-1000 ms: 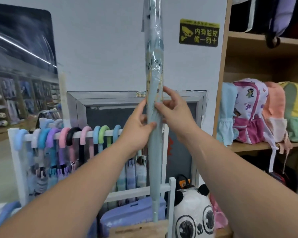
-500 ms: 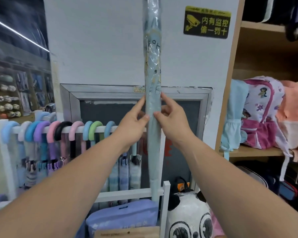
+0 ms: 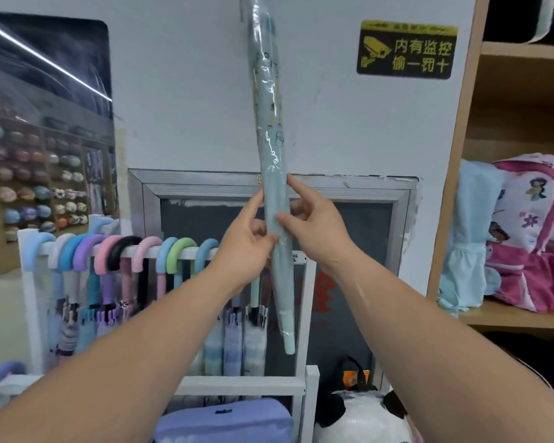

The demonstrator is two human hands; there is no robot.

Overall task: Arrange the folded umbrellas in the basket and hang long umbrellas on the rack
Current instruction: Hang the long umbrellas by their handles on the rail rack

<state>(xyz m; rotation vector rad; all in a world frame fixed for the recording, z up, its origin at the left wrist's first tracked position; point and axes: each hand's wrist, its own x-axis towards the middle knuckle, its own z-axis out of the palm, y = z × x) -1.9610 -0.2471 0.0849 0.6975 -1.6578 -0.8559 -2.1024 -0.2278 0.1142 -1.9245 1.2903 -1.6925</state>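
**Holding a long umbrella upright ahead of the rack**

Gripping from both sides: left hand (image 3: 247, 238) and right hand (image 3: 311, 225) pinch the same stretch of a long pale-blue umbrella in a clear plastic sleeve (image 3: 271, 155), thumbs and fingertips (image 3: 282, 217) closed on the shaft. Above the grip the sleeved canopy rises, tilted slightly left, its top out of frame. Below the grip the shaft tapers to a blunt tip hanging free in front of the white rail rack (image 3: 309, 314). Two-handed hold probably steadies the length while it is turned handle-up. Left of and below the grip, a row of pastel curved handles (image 3: 125, 251) is hooked over the rack's top rail; free rail seems to be nearest the hands. Basket not identifiable.
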